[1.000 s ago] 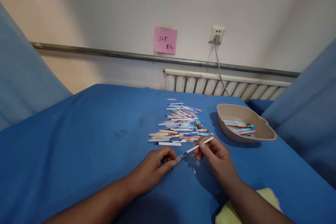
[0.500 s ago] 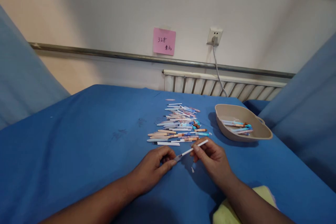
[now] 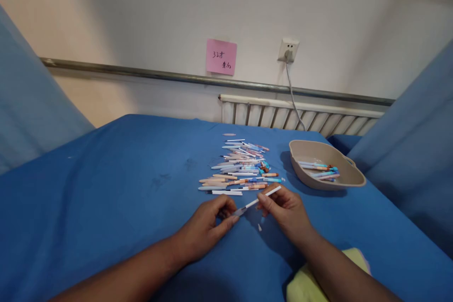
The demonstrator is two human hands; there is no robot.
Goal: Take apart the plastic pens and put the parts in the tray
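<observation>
My right hand [image 3: 285, 210] pinches a thin white pen refill [image 3: 264, 197] that slants up to the right, its dark tip pointing left. My left hand [image 3: 208, 224] is closed, thumb and forefinger pinched on a small clear pen piece [image 3: 238, 212] at the refill's tip. Both hands rest on the blue cloth [image 3: 123, 184] close to me. Just beyond them lies a heap of pens and pen parts [image 3: 240, 167], pastel blue, orange and white. A tiny white bit [image 3: 259, 228] lies on the cloth between my hands.
A beige oval tray [image 3: 348, 181] with several pens in it stands at the right. A yellow cloth [image 3: 307, 281] lies under my right forearm. Behind are a radiator [image 3: 300, 115], a wall socket with cable [image 3: 288, 49], a pink note [image 3: 221, 56] and blue upholstery at both sides.
Both hands have shifted slightly; the refill and the clear piece stay held tip to tip. The view moved a little.
</observation>
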